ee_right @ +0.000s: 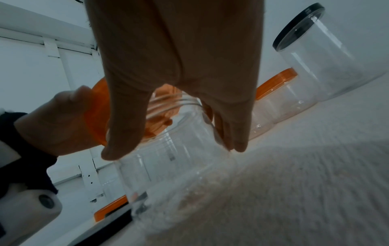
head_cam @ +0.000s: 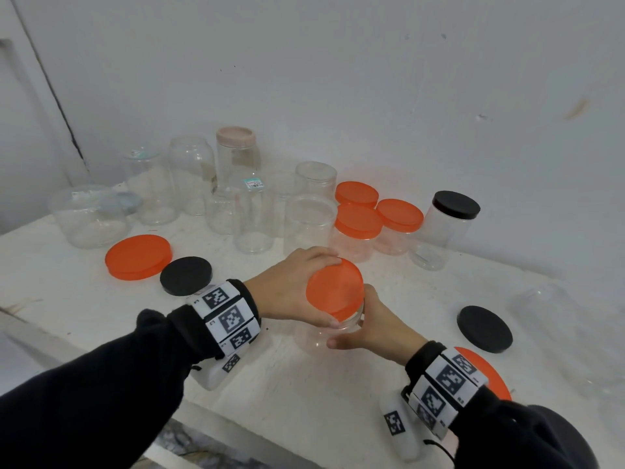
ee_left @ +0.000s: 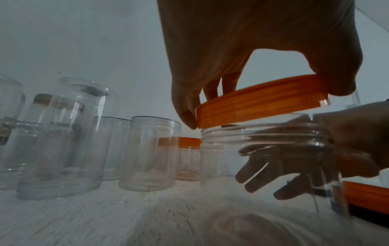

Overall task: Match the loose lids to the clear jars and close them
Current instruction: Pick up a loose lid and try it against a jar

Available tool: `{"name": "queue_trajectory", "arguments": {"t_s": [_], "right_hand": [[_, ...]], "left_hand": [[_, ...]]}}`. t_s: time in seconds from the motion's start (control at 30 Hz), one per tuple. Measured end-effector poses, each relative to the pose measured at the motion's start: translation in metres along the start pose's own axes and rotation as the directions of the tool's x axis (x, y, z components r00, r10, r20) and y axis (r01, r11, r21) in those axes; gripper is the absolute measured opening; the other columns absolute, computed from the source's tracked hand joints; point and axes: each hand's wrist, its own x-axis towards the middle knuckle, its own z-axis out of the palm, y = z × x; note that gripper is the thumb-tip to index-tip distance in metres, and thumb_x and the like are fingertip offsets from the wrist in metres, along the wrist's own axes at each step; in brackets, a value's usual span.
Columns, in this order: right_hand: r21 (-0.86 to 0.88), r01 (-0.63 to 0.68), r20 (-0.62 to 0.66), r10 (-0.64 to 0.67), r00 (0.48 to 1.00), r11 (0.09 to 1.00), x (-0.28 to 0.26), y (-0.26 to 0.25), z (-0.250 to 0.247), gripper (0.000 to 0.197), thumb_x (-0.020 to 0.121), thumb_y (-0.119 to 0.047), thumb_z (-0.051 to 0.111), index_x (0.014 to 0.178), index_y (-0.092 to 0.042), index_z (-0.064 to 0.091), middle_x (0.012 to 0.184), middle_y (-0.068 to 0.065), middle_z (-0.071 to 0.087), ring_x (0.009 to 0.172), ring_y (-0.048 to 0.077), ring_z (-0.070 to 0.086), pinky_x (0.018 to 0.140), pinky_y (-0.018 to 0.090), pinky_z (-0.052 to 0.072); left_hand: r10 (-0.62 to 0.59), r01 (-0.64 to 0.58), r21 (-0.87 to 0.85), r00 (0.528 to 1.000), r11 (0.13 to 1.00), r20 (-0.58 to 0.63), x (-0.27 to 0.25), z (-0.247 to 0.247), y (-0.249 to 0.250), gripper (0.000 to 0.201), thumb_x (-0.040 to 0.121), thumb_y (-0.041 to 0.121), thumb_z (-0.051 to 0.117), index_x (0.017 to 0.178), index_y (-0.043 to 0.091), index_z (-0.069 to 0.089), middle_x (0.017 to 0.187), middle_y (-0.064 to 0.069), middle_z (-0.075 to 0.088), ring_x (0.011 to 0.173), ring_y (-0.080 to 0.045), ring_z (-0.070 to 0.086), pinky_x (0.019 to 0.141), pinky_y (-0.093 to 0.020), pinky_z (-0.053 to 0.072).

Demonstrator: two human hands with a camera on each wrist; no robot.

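Note:
My left hand [head_cam: 297, 286] grips an orange lid [head_cam: 334, 289] by its rim and holds it tilted on the threaded mouth of a clear jar [ee_left: 263, 159]. In the left wrist view the orange lid [ee_left: 261, 103] sits lower on its left side. My right hand [head_cam: 372, 326] wraps around the jar's body just under the neck; thumb and fingers [ee_right: 231, 129] curl round the clear jar [ee_right: 179, 149]. The jar stands on the white table [head_cam: 304, 384] near its front.
Several open clear jars [head_cam: 250, 218] crowd the back left. Three orange-lidded jars [head_cam: 358, 228] and a black-lidded jar [head_cam: 446, 225] stand back right. Loose lids lie about: a big orange lid [head_cam: 138, 257], a black lid [head_cam: 186, 275], another black lid [head_cam: 484, 329], an orange lid [head_cam: 490, 374] under my right wrist.

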Motion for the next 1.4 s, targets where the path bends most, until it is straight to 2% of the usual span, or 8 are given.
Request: {"name": "queue_trajectory", "arguments": {"t_s": [0.37,0.47,0.57,0.7,0.87,1.07,1.3,1.4], "right_hand": [[-0.004,0.000,-0.041,0.000,0.999,1.000,0.005,0.004,0.010,0.094,0.061,-0.016,0.088,0.131,-0.019,0.025,0.116,-0.014,0.043,0.105,0.001,0.047,0.076,0.013,0.042],[-0.017,0.000,-0.046,0.000,0.999,1.000,0.005,0.005,0.011,0.095,0.061,-0.016,0.088,0.132,-0.018,0.025,0.115,-0.016,0.042,0.108,0.003,0.048,0.079,0.015,0.043],[-0.036,-0.008,0.006,0.008,1.000,0.999,0.003,0.004,0.007,0.106,0.062,-0.017,0.087,0.139,-0.017,0.015,0.120,-0.014,0.038,0.121,0.011,0.043,0.090,0.019,0.042],[-0.135,0.050,0.023,-0.048,0.999,0.990,-0.003,-0.011,-0.009,0.123,0.057,-0.024,0.089,0.146,-0.023,0.003,0.140,-0.005,0.023,0.131,0.014,0.031,0.108,0.030,0.033],[-0.478,0.226,0.120,-0.192,0.974,0.849,-0.002,-0.050,-0.019,0.108,0.061,-0.035,0.086,0.144,-0.024,0.019,0.144,-0.006,0.020,0.126,0.007,0.028,0.097,0.019,0.030],[-0.737,0.272,0.301,-0.061,0.952,0.618,0.012,-0.072,-0.009,0.098,0.070,-0.039,0.079,0.146,-0.033,0.017,0.151,-0.001,0.014,0.136,0.022,0.020,0.106,0.042,0.036],[-0.792,0.305,0.345,-0.026,0.938,0.529,0.022,-0.082,-0.006,0.091,0.070,-0.028,0.078,0.141,-0.040,0.022,0.140,0.000,0.025,0.123,0.024,0.031,0.095,0.042,0.045],[-0.752,0.374,0.411,-0.057,0.910,0.542,0.027,-0.082,-0.011,0.088,0.065,-0.023,0.079,0.134,-0.047,0.030,0.133,-0.006,0.030,0.116,0.018,0.033,0.092,0.041,0.047]], "left_hand": [[0.028,-0.041,0.178,0.997,0.983,0.075,0.001,0.007,-0.003,0.111,0.043,0.077,0.049,0.139,0.025,0.036,0.144,0.014,0.027,0.125,-0.010,0.024,0.106,-0.033,0.031],[0.010,-0.021,0.100,0.995,0.995,0.104,0.000,0.011,-0.003,0.110,0.045,0.074,0.056,0.141,0.025,0.033,0.147,0.014,0.022,0.130,-0.008,0.018,0.110,-0.031,0.026],[-0.005,0.006,-0.008,0.996,1.000,0.092,-0.004,0.011,-0.007,0.117,0.052,0.056,0.081,0.146,0.024,0.019,0.151,0.012,0.011,0.135,-0.004,0.012,0.113,-0.027,0.020],[-0.094,0.106,-0.251,0.994,0.962,0.061,-0.015,0.014,-0.020,0.133,0.040,0.056,0.078,0.146,0.027,0.004,0.146,0.012,0.011,0.134,-0.007,0.021,0.110,-0.026,0.026],[-0.159,0.211,-0.442,0.976,0.872,0.152,-0.018,0.019,-0.033,0.126,0.043,0.040,0.085,0.144,0.030,0.009,0.138,0.008,0.032,0.127,-0.008,0.038,0.101,-0.018,0.037],[-0.155,0.221,-0.568,0.974,0.792,0.164,-0.016,0.026,-0.039,0.113,0.044,0.032,0.085,0.138,0.026,0.023,0.131,0.011,0.041,0.121,0.000,0.044,0.087,-0.006,0.040],[-0.162,0.212,-0.586,0.977,0.782,0.137,-0.014,0.031,-0.044,0.090,0.059,0.008,0.086,0.123,0.039,0.031,0.129,0.014,0.040,0.120,0.002,0.040,0.085,-0.004,0.040],[-0.162,0.209,-0.598,0.978,0.774,0.132,-0.015,0.031,-0.043,0.095,0.053,0.018,0.089,0.129,0.033,0.034,0.128,0.016,0.041,0.120,0.001,0.042,0.086,-0.007,0.042]]}}
